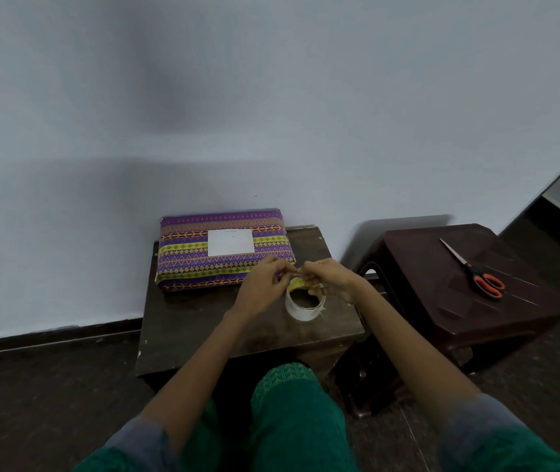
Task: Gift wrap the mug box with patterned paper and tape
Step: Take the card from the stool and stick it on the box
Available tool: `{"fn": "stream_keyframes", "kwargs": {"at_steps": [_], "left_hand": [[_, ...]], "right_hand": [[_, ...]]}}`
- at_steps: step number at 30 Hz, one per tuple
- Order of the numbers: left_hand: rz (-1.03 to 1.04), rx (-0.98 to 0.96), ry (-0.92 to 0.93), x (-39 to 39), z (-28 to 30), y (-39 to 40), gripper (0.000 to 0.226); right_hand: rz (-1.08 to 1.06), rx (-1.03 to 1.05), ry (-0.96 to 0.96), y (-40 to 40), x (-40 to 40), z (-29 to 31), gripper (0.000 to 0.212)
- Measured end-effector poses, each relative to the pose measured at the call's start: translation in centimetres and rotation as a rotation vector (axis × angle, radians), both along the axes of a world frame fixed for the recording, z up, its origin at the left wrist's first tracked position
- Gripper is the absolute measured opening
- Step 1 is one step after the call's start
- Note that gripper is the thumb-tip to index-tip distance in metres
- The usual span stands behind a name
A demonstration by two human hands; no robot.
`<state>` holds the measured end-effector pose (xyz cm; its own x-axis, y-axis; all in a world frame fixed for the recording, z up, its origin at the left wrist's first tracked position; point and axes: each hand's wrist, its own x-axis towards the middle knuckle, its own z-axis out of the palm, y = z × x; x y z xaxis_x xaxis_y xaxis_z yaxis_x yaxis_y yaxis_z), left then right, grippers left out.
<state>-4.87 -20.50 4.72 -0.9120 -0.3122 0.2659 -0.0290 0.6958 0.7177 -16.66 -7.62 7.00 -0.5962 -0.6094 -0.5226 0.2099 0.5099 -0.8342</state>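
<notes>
Between the two hands, just above the white roll of clear packing tape (305,303), a short free end of tape pinched: left hand (265,284) nipping it with thumb and forefinger, right hand (331,279) curled over the far rim of the roll and steadying it, fingers closed on the roll itself as far as can be judged; exact fingertip contact too small to read. Roll resting on the small dark wooden table (203,335), right beside the near right corner of the mug box wrapped in purple, yellow and orange patterned paper (190,264), which lies flat at the back of the table against the pale wall (271,97), a white rectangular label (230,242) on its upper face. Probably the step of drawing off a strip for a seam or end flap. Best done by pulling the free end slowly and level, away from the roll, keeping it taut so as not to let it curl back and stick to itself or to the fingers; holding the roll down firmly with the right hand; taking only enough length to bridge the fold. Orange-handled scissors (476,274) lying well apart on the dark brown plastic stool (442,301) to the right, so a reach across needed for a clean cut, or else a tear by hand with risk of a ragged, stretched edge.
</notes>
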Motion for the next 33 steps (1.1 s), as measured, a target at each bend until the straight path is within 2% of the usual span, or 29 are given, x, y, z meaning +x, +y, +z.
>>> {"fn": "stream_keyframes", "kwargs": {"at_steps": [3, 6, 9, 11, 14, 16, 17, 18, 23, 27, 30, 33], "left_hand": [[-0.049, -0.142, 0.011, 0.3, -0.1, -0.4, 0.019], [-0.037, -0.131, 0.011, 0.4, -0.4, -0.8, 0.018], [0.090, 0.180, 0.048, 0.4, -0.7, -0.9, 0.018], [0.156, 0.444, 0.009, 0.4, -0.6, -0.9, 0.019], [0.211, 0.825, -0.052, 0.5, -0.4, -1.3, 0.026], [0.277, 0.975, -0.024, 0.5, -0.3, -2.1, 0.027], [0.318, 0.961, -0.008, 0.4, -0.4, -2.7, 0.028], [0.355, 0.877, -0.004, 0.4, -0.6, -3.3, 0.028], [0.478, 0.223, 0.015, 0.3, -1.1, -7.0, 0.032], [0.444, -0.242, -0.148, -0.3, -1.6, -9.5, 0.042], [0.398, -0.459, -0.312, -0.6, -2.1, -9.7, 0.046], [0.387, -0.545, -0.364, -0.8, -2.7, -9.2, 0.047]], "right_hand": [[0.001, -0.020, -0.079, 0.0, 0.0, 0.0, 0.026], [0.003, -0.034, -0.169, -0.1, 0.0, 0.2, 0.036], [-0.017, -0.075, -0.177, -0.2, -0.3, 0.2, 0.049], [-0.039, -0.113, -0.133, -0.5, -0.3, 0.2, 0.043], [-0.065, -0.146, 0.033, -1.3, 0.1, 0.3, 0.028], [-0.070, -0.154, 0.144, -2.4, 0.3, 0.0, 0.022], [-0.071, -0.160, 0.198, -3.1, 0.3, -0.2, 0.021], [-0.081, -0.159, 0.267, -3.7, 0.3, -0.5, 0.020], [-0.059, -0.166, 0.611, -8.1, 0.4, -1.7, 0.017], [0.089, -0.141, 0.754, -11.6, 0.4, -2.3, 0.029], [0.167, -0.102, 0.805, -13.2, 0.3, -3.1, 0.038], [0.237, -0.072, 0.898, -13.9, 0.3, -3.6, 0.045]]}}
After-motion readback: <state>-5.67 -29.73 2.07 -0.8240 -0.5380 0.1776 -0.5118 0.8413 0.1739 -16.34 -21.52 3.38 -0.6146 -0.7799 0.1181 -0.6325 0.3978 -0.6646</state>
